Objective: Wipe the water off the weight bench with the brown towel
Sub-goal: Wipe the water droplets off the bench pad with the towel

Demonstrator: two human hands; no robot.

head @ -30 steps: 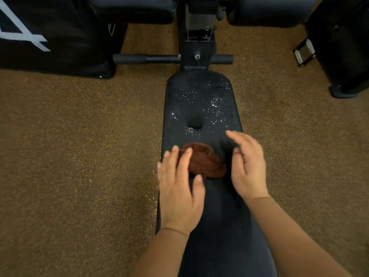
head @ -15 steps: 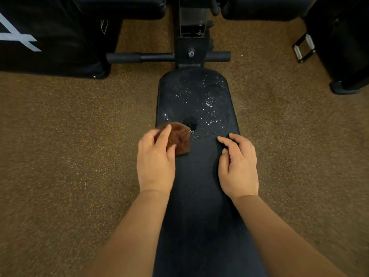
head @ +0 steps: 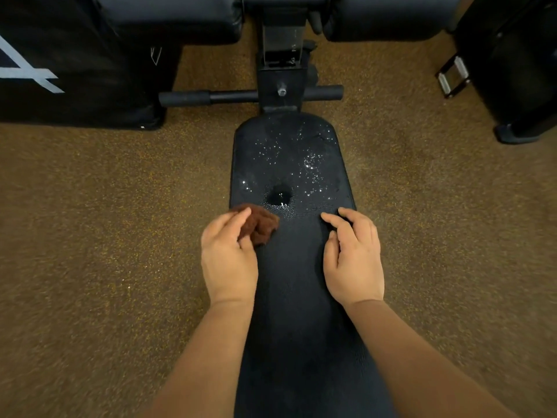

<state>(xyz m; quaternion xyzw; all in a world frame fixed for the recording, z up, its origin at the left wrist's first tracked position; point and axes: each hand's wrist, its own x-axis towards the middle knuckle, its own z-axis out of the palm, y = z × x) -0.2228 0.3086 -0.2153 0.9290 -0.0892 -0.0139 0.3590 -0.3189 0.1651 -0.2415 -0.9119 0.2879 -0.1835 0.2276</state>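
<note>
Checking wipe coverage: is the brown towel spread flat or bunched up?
Bunched up: the brown towel is a small wad in the left hand, at the weight bench pad's left edge.

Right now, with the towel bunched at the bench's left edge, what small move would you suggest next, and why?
Probably push the brown towel forward and rightward under the left hand, across the water droplets. They lie beyond the towel on the weight bench, around its dark dimple, while the right hand rests on the pad nearer you.
</note>
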